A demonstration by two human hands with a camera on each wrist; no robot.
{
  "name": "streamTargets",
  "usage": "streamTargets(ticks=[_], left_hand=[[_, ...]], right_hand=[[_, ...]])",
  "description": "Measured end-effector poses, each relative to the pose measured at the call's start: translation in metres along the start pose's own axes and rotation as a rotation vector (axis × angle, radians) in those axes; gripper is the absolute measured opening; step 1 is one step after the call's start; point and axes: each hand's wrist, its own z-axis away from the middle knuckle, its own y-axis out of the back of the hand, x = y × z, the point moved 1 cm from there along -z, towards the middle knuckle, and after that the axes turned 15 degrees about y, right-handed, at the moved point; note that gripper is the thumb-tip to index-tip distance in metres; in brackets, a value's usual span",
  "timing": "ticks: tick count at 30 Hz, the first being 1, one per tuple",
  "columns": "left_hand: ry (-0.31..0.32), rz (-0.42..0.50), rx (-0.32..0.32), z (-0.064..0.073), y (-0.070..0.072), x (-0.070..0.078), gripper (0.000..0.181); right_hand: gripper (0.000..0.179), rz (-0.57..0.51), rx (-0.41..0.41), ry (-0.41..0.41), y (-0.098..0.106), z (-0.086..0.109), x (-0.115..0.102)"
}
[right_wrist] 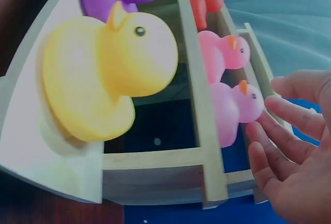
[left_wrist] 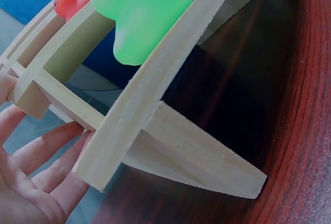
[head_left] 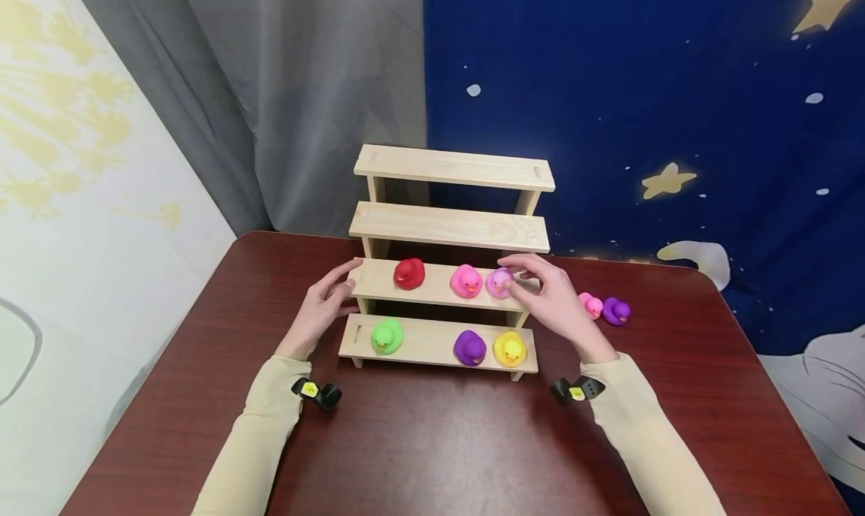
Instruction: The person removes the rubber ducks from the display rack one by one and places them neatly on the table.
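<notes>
A light wooden tiered stand (head_left: pixel 451 226) holds rubber ducks on its two lower steps. My left hand (head_left: pixel 320 308) is at the left end of the second step from the bottom, fingers extended against the wood. On that step sit a red duck (head_left: pixel 409 274), a pink duck (head_left: pixel 466 282) and a lilac duck (head_left: pixel 498 282). My right hand (head_left: pixel 550 294) is beside the lilac duck, its fingers spread and slightly bent, fingertips right at the duck in the right wrist view. The lowest step bears a green duck (head_left: pixel 387 336), a purple duck (head_left: pixel 469 348) and a yellow duck (head_left: pixel 510 349).
Right of the stand, a small pink duck (head_left: pixel 591 306) and another purple duck (head_left: pixel 616 312) sit on the dark reddish-brown table (head_left: pixel 432 441). A grey curtain (head_left: pixel 338 73) and a blue starry cloth (head_left: pixel 608 88) hang behind it.
</notes>
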Motion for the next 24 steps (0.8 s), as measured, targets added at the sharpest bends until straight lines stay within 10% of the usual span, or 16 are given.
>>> streamTargets(ticks=[12, 24], left_hand=[[0.013, 0.039, -0.018, -0.001, -0.001, 0.001, 0.043], [-0.011, 0.028, -0.006, -0.002, -0.001, -0.002, 0.041]], right_hand=[[0.041, -0.035, 0.060, -0.118, -0.015, 0.015, 0.044], [0.038, 0.024, 0.073, -0.025, -0.018, 0.021, 0.048]])
